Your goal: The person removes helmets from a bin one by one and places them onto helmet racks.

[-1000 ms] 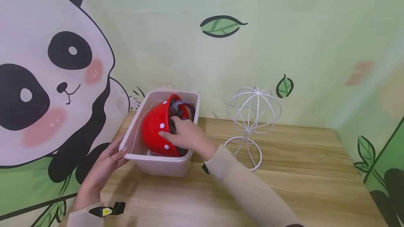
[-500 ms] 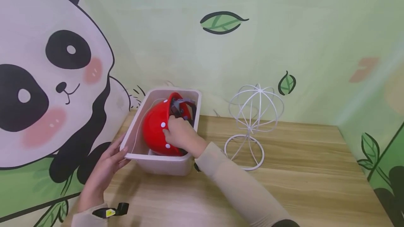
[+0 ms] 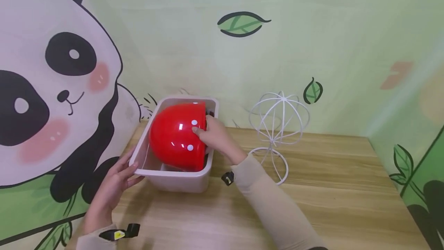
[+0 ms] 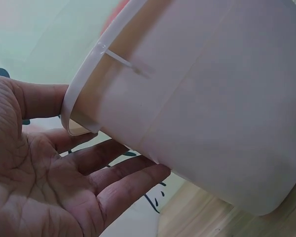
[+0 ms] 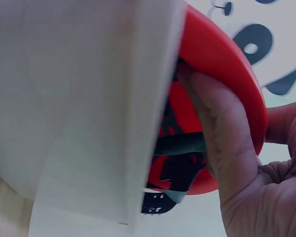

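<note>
A red safety helmet with white dots lies on its side in a white plastic bin, its opening toward the right. My right hand grips the helmet's brim, with the thumb on the outer shell and the fingers inside. The right wrist view shows the helmet's black inner straps beside my fingers. At the bin's left front corner my left hand holds the rim. The left wrist view shows that thumb over the rim and the fingers against the outer wall.
A white wire stand with a round cage top and ring base stands on the wooden table, right of the bin. A wall with a panda picture rises behind and to the left.
The helmet has turned and risen somewhat in the bin, so more of its shell shows and its inside is mostly hidden. My right hand went up with it. The left hand stays on the rim.
</note>
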{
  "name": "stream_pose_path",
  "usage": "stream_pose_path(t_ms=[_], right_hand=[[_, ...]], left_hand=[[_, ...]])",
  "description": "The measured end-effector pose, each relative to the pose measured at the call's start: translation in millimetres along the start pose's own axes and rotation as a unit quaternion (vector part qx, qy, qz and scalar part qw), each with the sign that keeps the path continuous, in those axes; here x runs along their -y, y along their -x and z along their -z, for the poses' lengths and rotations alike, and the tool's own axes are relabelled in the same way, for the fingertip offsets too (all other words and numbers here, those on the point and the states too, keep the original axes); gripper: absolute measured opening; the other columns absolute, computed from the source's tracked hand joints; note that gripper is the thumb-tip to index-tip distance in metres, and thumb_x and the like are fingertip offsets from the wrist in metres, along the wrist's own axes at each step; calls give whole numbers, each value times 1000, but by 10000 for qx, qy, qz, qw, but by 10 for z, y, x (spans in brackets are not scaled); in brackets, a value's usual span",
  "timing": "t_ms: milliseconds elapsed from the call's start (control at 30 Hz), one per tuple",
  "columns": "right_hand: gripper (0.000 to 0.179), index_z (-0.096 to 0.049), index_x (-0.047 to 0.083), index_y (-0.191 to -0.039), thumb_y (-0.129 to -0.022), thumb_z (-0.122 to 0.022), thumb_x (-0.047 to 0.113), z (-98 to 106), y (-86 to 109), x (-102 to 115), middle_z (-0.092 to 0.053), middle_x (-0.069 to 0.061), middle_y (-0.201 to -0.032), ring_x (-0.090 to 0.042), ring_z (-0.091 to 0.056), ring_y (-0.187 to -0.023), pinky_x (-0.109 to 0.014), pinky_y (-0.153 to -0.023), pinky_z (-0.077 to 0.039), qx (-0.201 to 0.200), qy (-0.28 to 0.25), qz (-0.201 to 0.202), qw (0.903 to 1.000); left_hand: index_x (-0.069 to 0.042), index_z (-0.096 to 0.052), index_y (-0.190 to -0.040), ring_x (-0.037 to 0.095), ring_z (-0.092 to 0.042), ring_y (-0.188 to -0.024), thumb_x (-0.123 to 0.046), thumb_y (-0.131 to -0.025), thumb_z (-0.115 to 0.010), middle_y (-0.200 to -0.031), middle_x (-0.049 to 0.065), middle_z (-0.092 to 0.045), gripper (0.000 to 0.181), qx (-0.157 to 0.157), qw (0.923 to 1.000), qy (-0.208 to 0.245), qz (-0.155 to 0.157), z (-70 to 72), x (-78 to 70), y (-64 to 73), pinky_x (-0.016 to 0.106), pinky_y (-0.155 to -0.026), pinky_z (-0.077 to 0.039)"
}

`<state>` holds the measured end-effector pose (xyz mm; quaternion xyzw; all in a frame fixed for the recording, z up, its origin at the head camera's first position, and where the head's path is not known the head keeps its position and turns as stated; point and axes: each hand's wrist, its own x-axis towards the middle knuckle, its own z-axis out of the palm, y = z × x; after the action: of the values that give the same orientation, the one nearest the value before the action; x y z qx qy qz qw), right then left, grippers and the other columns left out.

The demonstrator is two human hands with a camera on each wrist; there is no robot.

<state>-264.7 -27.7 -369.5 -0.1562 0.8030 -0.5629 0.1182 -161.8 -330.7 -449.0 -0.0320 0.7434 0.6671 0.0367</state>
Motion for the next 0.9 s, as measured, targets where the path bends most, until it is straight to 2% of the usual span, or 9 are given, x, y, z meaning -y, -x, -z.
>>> stream_pose_path(t_ms=[100,200,367,667,767,900], right_hand=[[46,-49,4,-136,-96,-69,16,98,43,39,-68,-11,-112,-23,-71,-91,-36,-66,-61,-98,-349,273,9990],[50,-47,6,-141,-97,-68,18,179,110,114,-71,-12,-108,-25,-73,-85,-39,-64,-61,-152,-802,560,9951],[52,-45,6,-143,-98,-67,19,285,256,247,-72,-14,-105,-28,-74,-84,-41,-64,-61,-169,-1369,946,9859],[46,-48,4,-139,-98,-65,16,550,531,406,-73,-20,-104,-34,-74,-88,-47,-65,-60,-187,-2107,1518,9655],[45,-49,4,-140,-99,-64,15,693,638,457,-73,-19,-104,-35,-74,-88,-45,-66,-61,-286,-2314,1773,9561],[45,-49,1,-142,-100,-62,11,910,790,501,-74,-16,-101,-32,-74,-87,-40,-65,-61,-532,-2703,2193,9360]], left_hand=[[-22,-22,-162,8,-58,-111,-28,-105,-53,-162,19,-20,65,-48,10000,-23,63,-8,-6,-1,38,-91,-55],[-22,-21,-162,11,-57,-114,-28,-105,-52,-162,19,-20,65,-81,9999,-52,71,-10,-6,-3,39,-92,-54],[-23,-20,-162,25,-51,-125,-28,-105,-51,-162,18,-19,65,-80,9999,-56,90,-7,-3,6,40,-93,-53],[-25,-22,-162,31,-49,-128,-31,-105,-52,-164,18,-16,65,-165,9995,-194,166,-30,5,27,40,-94,-52],[-24,-21,-162,23,-55,-125,-31,-105,-52,-165,19,-15,65,-129,9997,-150,138,-28,2,22,39,-94,-52],[-19,-19,-162,11,-60,-115,-27,-106,-52,-164,22,-16,66,-52,10000,-23,13,-15,3,15,37,-92,-54]])
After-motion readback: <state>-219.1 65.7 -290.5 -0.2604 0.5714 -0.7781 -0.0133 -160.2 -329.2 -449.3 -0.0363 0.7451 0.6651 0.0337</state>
